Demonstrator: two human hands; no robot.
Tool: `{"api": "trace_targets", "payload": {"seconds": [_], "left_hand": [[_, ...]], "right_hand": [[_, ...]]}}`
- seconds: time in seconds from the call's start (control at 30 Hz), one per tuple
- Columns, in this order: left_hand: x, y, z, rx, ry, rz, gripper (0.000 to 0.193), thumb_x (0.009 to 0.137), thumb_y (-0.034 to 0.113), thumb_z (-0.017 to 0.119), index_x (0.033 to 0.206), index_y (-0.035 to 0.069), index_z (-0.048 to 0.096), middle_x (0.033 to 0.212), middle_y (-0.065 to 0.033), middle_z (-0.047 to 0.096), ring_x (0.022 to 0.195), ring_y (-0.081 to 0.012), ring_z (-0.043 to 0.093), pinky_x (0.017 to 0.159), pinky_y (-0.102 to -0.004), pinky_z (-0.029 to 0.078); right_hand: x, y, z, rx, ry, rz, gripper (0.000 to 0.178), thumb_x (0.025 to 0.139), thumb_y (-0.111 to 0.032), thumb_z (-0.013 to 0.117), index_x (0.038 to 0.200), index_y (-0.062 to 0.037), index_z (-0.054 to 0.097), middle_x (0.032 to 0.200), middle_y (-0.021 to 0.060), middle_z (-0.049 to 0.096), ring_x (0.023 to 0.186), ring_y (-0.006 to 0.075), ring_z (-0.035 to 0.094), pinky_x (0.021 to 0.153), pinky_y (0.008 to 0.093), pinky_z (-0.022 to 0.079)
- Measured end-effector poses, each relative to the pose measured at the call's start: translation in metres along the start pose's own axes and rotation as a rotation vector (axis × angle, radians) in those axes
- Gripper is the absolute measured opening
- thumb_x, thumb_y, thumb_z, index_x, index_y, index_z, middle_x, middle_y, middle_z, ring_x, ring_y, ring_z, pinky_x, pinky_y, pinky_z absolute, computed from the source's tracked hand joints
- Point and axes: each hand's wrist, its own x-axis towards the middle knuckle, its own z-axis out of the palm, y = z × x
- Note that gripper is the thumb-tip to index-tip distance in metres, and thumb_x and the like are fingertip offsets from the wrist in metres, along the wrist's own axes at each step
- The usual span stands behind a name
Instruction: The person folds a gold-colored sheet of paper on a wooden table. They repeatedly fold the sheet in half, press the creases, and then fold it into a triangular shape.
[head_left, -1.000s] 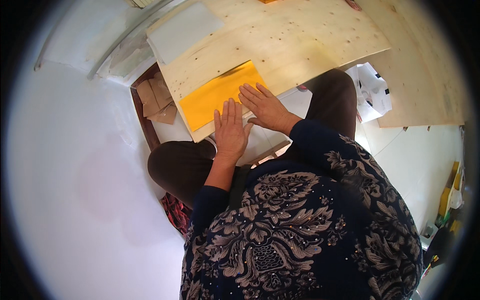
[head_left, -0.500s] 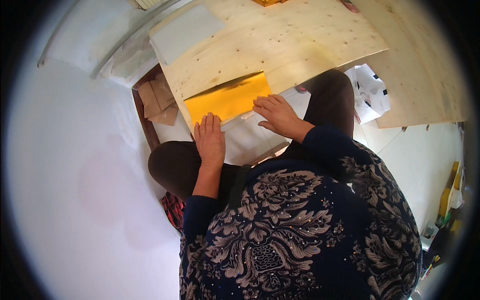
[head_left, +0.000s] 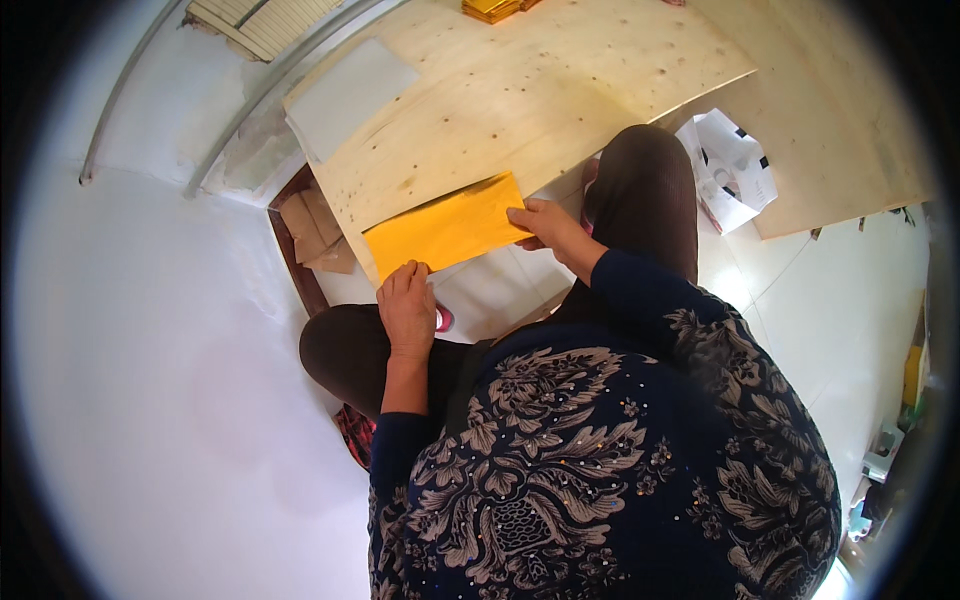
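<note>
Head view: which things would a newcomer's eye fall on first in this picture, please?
First, probably, the bright yellow sheet at the near edge of the wooden table, with the left hand at its near left corner and the right hand at its right end. Next comes the dark, leaf-patterned top filling the lower middle, then the white bag right of the right knee.

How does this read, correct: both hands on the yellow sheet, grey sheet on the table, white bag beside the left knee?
Not quite: the white bag is beside the right knee, per the head view. Left hand and right hand are on the yellow sheet, grey sheet on the table.
</note>
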Motion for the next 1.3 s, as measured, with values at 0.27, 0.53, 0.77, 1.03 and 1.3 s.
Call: {"api": "trace_targets", "payload": {"seconds": [0.27,0.53,0.77,1.03,1.3], "left_hand": [[0.083,0.067,-0.09,-0.24,0.16,-0.009,0.061,0.071,0.026,0.083,0.124,0.006,0.061,0.125,-0.0144,0.059,0.12,-0.0342,0.052,0.103,-0.0427,0.04],[0.131,0.145,-0.13,-0.812,-0.208,-0.098,0.062,0.07,0.022,0.085,0.124,0.003,0.06,0.11,-0.0122,0.066,0.109,-0.0252,0.061,0.097,-0.0365,0.045],[0.118,0.146,-0.138,-1.204,-0.304,-0.222,0.019,0.077,0.009,0.079,0.091,0.001,0.069,0.084,-0.0016,0.064,0.081,-0.0088,0.058,0.076,-0.0227,0.047],[0.097,0.143,-0.152,-1.198,-0.125,-0.235,0.012,0.079,0.005,0.078,0.084,0.0,0.069,0.082,-0.0017,0.064,0.079,-0.0091,0.058,0.075,-0.0228,0.046],[0.089,0.138,-0.156,-1.205,-0.11,-0.209,0.008,0.08,0.005,0.076,0.083,0.0,0.07,0.081,-0.0009,0.063,0.078,-0.0089,0.057,0.074,-0.0229,0.045]], "right_hand": [[-0.08,-0.052,-0.02,-0.238,0.044,-0.757,0.022,0.091,-0.019,0.068,0.089,0.0019,0.065,0.076,0.0017,0.057,0.069,0.008,0.049,0.062,0.0249,0.042],[-0.159,-0.081,-0.043,-0.19,-0.03,-0.841,0.012,0.089,-0.009,0.068,0.088,0.0023,0.065,0.075,0.0041,0.059,0.067,0.0094,0.053,0.061,0.0246,0.045],[-0.18,-0.081,-0.044,-0.274,-0.062,-0.869,0.012,0.089,-0.01,0.068,0.088,0.0014,0.065,0.072,0.004,0.058,0.067,0.0102,0.054,0.061,0.0255,0.045],[-0.191,-0.084,-0.029,-0.378,-0.064,-0.907,0.014,0.089,-0.012,0.07,0.09,0.0008,0.066,0.074,0.0045,0.06,0.068,0.0105,0.055,0.061,0.0258,0.045],[-0.196,-0.087,-0.017,-0.282,-0.06,-0.963,0.017,0.088,-0.013,0.073,0.099,-0.0003,0.069,0.081,0.0028,0.063,0.074,0.0081,0.058,0.065,0.024,0.048]]}}
